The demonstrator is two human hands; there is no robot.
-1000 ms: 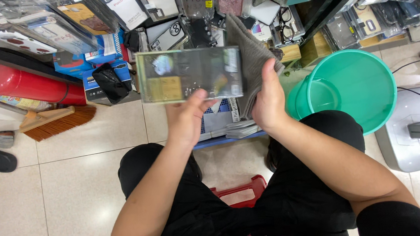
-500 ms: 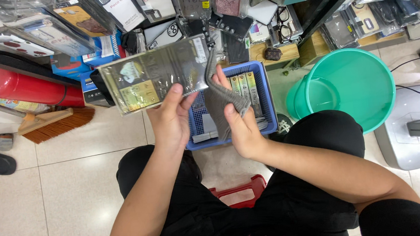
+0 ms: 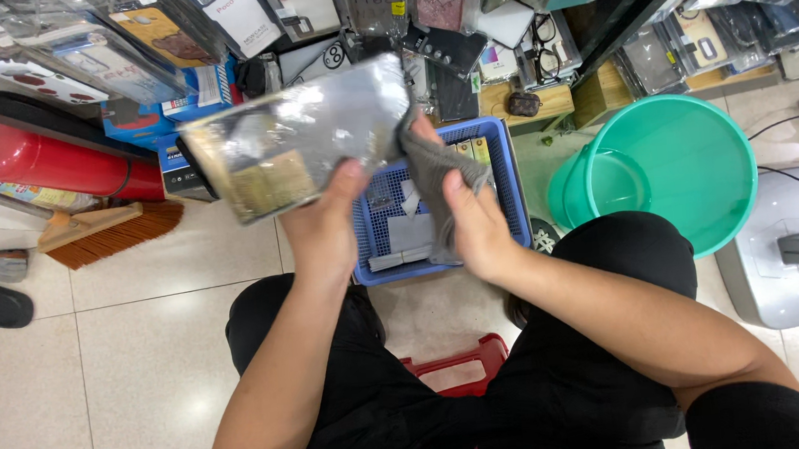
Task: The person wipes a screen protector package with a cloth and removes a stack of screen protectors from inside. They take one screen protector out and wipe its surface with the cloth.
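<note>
Clear-wrapped flat pkg (image 3: 293, 143) held up over the blue basket (image 3: 511, 197), tilted, blurred. L hand (image 3: 324, 230) grips its lower edge, thumb on front. R hand (image 3: 475, 223) closed on a grey cloth (image 3: 434, 174), cloth touching the pkg's right end. Around, largest first: green bucket (image 3: 689, 164) just right of the basket, red cylinder (image 3: 52, 161) far left, brush (image 3: 106, 233) below it, red stool (image 3: 463, 367) between the knees.
</note>
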